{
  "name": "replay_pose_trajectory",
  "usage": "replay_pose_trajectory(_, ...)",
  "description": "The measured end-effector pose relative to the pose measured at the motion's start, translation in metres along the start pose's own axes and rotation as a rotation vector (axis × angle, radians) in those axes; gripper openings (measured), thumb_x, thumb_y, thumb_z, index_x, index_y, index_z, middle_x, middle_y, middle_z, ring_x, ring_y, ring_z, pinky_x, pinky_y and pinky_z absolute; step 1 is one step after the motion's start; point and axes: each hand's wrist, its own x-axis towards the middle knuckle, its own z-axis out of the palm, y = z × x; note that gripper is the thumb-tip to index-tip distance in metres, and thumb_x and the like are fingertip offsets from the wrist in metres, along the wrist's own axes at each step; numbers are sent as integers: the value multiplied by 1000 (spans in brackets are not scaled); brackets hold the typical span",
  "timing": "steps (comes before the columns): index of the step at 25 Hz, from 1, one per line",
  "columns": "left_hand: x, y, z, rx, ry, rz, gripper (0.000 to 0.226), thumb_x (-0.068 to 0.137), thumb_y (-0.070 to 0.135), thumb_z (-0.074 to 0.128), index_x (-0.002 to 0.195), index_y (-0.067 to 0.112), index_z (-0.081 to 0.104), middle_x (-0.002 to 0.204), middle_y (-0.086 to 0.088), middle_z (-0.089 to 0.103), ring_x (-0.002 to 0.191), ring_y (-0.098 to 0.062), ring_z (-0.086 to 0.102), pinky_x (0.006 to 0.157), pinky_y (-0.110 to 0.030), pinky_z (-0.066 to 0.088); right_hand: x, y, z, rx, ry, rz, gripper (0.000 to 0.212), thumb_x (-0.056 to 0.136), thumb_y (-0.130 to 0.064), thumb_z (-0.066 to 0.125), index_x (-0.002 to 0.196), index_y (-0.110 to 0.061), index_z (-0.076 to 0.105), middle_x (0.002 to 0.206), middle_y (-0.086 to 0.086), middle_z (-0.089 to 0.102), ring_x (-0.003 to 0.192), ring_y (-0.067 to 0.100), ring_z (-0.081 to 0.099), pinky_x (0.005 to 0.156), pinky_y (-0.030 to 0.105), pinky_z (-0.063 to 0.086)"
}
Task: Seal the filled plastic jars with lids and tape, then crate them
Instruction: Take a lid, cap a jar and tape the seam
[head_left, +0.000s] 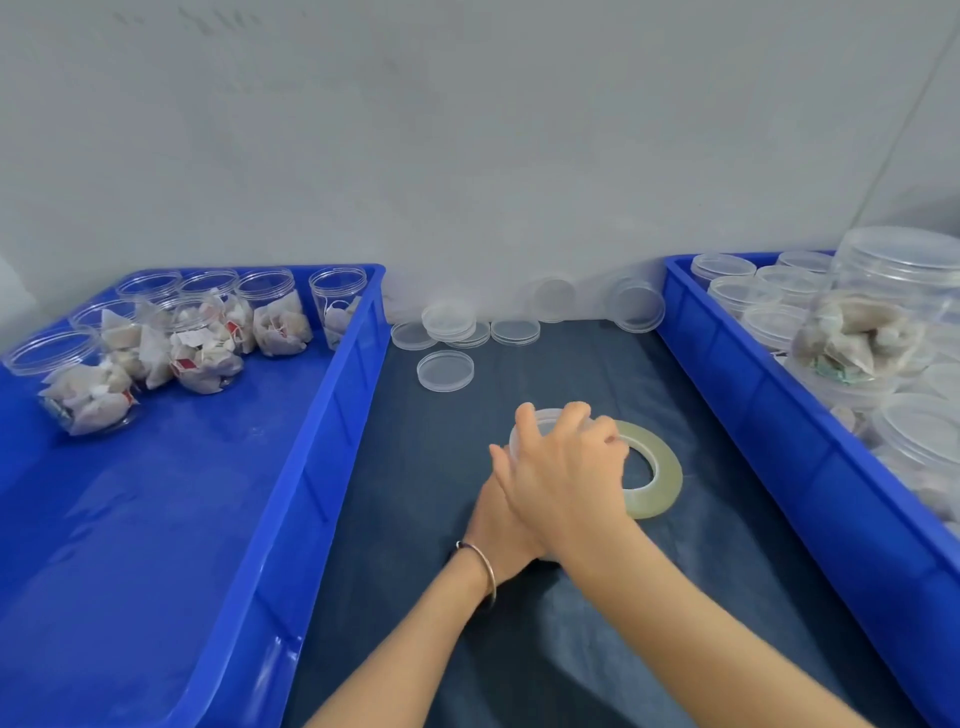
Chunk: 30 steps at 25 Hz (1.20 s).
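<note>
Two hands meet at the middle of the dark worktop (597, 649), over a clear jar that we can see only as a lid (540, 423) and a bit of rim. Our right hand (566, 467) lies on top, its fingers (574, 415) curled down round the lid's edge. Our left hand (496, 525), with a metal bangle (480, 569) at the wrist, reaches under the right; we cannot tell how its fingers lie. Touching the jar on its right lies a roll of clear tape (654, 467), flat. Beyond the jar, loose lids (445, 370) sit near the wall. Left of the jar stands a blue crate (332, 441) with open filled jars (205, 343) at its far end; right of it, another blue crate (779, 415) holds lidded jars (878, 317).
</note>
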Motion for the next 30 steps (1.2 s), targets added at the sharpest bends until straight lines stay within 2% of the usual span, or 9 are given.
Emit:
replay_pose_trajectory(3,-2,-7,-6,-170,-21,-64,69,63,45,70,122,31,38,110,28,47,105,17,47,93,-3,36,11,15,-10,-36,-66,-206,84,78,-79,34,137,-20,32,126,17,41,106,33,45,84,43,36)
replay_pose_trajectory(5,0,-15,-6,-230,-41,-13,81,60,17,84,127,20,38,117,26,48,111,16,47,88,-2,38,21,39,-21,165,-182,-474,74,82,-71,42,143,-32,30,149,-2,28,137,24,25,105,47,26)
replay_pose_trajectory(7,0,-19,0,-202,-6,-25,77,55,13,87,119,19,45,108,24,54,105,17,50,79,0,39,20,52,-15,235,-64,-577,58,87,-57,47,139,-32,39,144,-14,36,134,13,31,95,31,34)
replay_pose_trajectory(11,-8,-8,13,32,88,-36,62,56,54,63,111,24,55,85,38,50,91,35,37,71,9,28,6,20,9,128,205,-93,54,87,-56,40,127,-19,47,118,1,53,99,27,47,68,32,31)
replay_pose_trajectory(16,-2,4,19,-45,211,-122,82,53,60,49,119,12,46,102,23,43,104,14,44,79,7,22,11,42,9,295,231,-488,46,87,-56,45,131,-42,50,135,-10,49,117,25,47,83,37,42)
replay_pose_trajectory(20,-8,-6,18,-48,183,-72,77,51,43,76,120,26,47,107,48,45,101,32,39,75,10,28,0,36,14,263,436,-339,35,86,-45,43,98,-31,73,106,-6,68,89,31,63,61,35,48)
replay_pose_trajectory(22,-7,-5,15,-8,152,-36,73,55,38,78,121,24,50,95,42,47,97,38,31,75,11,24,1,24,16,247,477,-291,34,84,-44,44,93,-30,74,101,-5,70,84,32,64,59,35,48)
replay_pose_trajectory(27,-16,1,6,-372,110,-149,84,48,29,86,122,20,46,111,14,59,101,14,55,82,-3,41,5,69,29,1334,294,-79,34,95,-39,36,120,-34,59,129,-15,55,119,3,50,96,18,38)
replay_pose_trajectory(30,-20,-1,2,-459,95,-177,92,49,17,86,130,8,42,121,8,56,105,12,55,88,-7,42,-9,113,69,745,34,31,39,100,-39,36,135,-25,46,143,-13,39,140,10,26,112,41,23)
